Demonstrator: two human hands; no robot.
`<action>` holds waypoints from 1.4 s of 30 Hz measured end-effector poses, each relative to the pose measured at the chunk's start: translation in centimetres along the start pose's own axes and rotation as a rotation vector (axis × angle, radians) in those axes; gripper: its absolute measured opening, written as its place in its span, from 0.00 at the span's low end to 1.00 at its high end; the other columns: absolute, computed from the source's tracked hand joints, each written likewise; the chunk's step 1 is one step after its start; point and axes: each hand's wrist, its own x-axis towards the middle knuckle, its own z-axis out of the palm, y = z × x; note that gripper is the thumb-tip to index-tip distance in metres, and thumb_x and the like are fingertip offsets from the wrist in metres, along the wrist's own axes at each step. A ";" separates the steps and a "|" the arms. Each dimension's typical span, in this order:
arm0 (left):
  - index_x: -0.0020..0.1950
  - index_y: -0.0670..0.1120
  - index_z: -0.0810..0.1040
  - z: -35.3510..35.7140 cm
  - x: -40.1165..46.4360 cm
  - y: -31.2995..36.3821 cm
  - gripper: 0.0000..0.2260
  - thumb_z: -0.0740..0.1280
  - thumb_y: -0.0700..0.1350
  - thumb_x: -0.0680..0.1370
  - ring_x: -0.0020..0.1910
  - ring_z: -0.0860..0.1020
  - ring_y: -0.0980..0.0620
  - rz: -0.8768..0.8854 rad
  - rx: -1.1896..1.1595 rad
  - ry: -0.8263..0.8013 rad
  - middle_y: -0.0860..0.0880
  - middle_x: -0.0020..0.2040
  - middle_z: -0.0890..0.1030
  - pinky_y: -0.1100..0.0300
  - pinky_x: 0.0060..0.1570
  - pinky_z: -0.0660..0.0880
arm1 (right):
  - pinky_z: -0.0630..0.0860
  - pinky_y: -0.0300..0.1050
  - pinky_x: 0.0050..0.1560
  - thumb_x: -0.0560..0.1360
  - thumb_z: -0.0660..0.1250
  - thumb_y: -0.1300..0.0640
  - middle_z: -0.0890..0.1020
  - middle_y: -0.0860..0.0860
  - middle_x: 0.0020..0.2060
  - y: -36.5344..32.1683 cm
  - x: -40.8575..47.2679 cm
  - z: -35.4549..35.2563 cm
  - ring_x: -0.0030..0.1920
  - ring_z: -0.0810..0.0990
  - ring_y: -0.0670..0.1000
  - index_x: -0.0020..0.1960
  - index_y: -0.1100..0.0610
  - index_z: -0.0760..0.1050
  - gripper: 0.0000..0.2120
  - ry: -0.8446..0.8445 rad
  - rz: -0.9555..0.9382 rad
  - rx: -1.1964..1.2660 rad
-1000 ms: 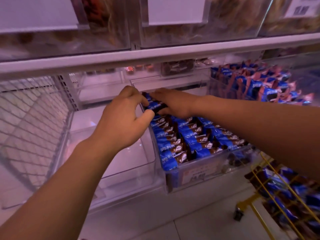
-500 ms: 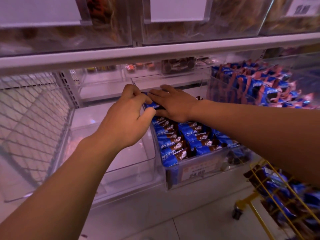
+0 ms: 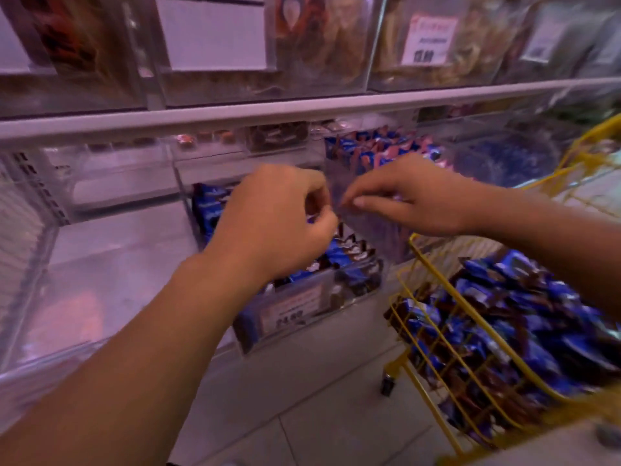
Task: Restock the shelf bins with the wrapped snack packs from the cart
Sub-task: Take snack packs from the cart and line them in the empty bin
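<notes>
Arms are reaching in from the bottom edge toward the shelf. Just past them on the right, the yellow cart [image 3: 470,334] is sitting on the floor, piled with blue snack packs [image 3: 524,317]. Farther in, the left hand [image 3: 272,223] is hanging over the clear bin [image 3: 302,307], fingers curled in, holding nothing I can see. The right hand [image 3: 413,196] is hanging beside it, loose and empty. More packs are lying in rows inside that bin. Behind it, another bin [image 3: 379,153] is holding more wrapped packs at the shelf's back.
</notes>
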 end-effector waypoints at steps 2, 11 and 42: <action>0.39 0.49 0.79 2.2 0.9 4.3 0.10 0.62 0.53 0.70 0.39 0.79 0.48 0.148 -0.035 -0.045 0.52 0.37 0.81 0.50 0.41 0.77 | 0.71 0.40 0.36 0.79 0.65 0.53 0.81 0.47 0.31 0.8 -6.0 -2.3 0.33 0.77 0.43 0.42 0.55 0.81 0.11 0.123 0.150 0.082; 0.56 0.52 0.79 13.5 2.7 15.3 0.16 0.68 0.59 0.73 0.56 0.78 0.44 0.439 0.114 -0.644 0.47 0.55 0.80 0.49 0.55 0.76 | 0.72 0.50 0.67 0.64 0.79 0.41 0.75 0.53 0.69 9.0 -21.6 0.1 0.67 0.75 0.55 0.74 0.51 0.69 0.42 -0.762 1.010 -0.101; 0.57 0.43 0.77 23.9 5.3 19.8 0.15 0.72 0.51 0.76 0.52 0.79 0.44 0.273 0.167 -1.021 0.44 0.55 0.79 0.49 0.52 0.78 | 0.68 0.35 0.19 0.81 0.56 0.38 0.78 0.55 0.54 10.3 -23.4 5.4 0.34 0.71 0.50 0.72 0.63 0.68 0.32 -1.328 0.910 -0.106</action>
